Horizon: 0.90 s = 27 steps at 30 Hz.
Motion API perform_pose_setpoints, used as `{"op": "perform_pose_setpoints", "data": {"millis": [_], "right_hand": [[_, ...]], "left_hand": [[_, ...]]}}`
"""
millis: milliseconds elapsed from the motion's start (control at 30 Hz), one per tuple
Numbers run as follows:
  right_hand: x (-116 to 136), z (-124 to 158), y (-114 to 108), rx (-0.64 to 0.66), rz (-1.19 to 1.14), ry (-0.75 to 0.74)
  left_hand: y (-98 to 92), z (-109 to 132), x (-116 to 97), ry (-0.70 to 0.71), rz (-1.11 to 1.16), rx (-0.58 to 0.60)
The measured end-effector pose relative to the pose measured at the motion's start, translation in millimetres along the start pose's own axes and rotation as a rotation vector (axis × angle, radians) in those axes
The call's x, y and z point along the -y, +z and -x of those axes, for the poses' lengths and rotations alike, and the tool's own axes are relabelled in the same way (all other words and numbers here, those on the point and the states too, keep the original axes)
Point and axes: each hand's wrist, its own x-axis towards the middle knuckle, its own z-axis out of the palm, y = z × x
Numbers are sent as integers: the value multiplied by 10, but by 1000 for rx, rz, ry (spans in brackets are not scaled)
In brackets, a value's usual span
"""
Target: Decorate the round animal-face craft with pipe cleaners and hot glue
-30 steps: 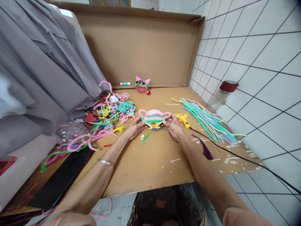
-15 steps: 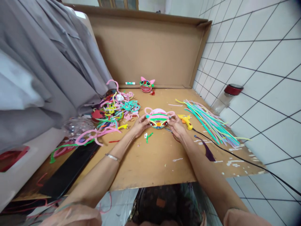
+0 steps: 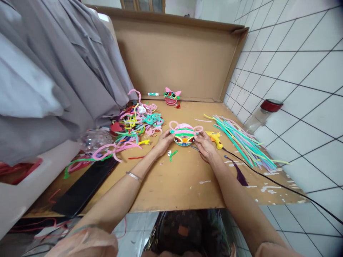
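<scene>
Between my two hands is a colourful pipe-cleaner animal head (image 3: 184,135), with pink loop ears, green and pink bands, dark eyes and an orange nose. My left hand (image 3: 164,142) grips its left side and my right hand (image 3: 205,143) its right side, fingertips pressed to the edges. Just right of my right hand lies a yellow glue gun (image 3: 216,139). A small green pipe-cleaner piece (image 3: 173,155) rests on the table below the head. Farther back sits a similar finished-looking head (image 3: 171,97) with pink pointed ears and a red mouth.
A tangled heap of pipe cleaners (image 3: 144,119) lies left; a bundle of straight ones (image 3: 242,141) lies right. A purple tassel (image 3: 240,175) is near the black cord (image 3: 268,178). A glass jar (image 3: 257,119) stands by the tiled wall. A black case (image 3: 85,187) is front left.
The view has shifted slightly, so everything sits a little farther right. Both hands keep hold of the animal head, which now appears tipped slightly more toward the camera.
</scene>
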Motion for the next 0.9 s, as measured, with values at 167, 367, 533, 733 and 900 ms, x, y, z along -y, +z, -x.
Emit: {"op": "perform_pose_setpoints", "data": {"millis": [167, 367, 533, 733, 900], "right_hand": [[15, -7, -16, 53, -15, 28], [26, -7, -20, 68, -27, 43], [23, 14, -6, 43, 29, 31], [48, 57, 25, 35, 99, 0], [71, 90, 66, 25, 130, -19]], "left_hand": [[-11, -7, 2, -15, 37, -25], [-45, -20, -9, -54, 74, -45], [-67, -35, 5, -66, 61, -40], [-38, -15, -17, -69, 52, -32], [-19, 0, -19, -60, 31, -36]]}}
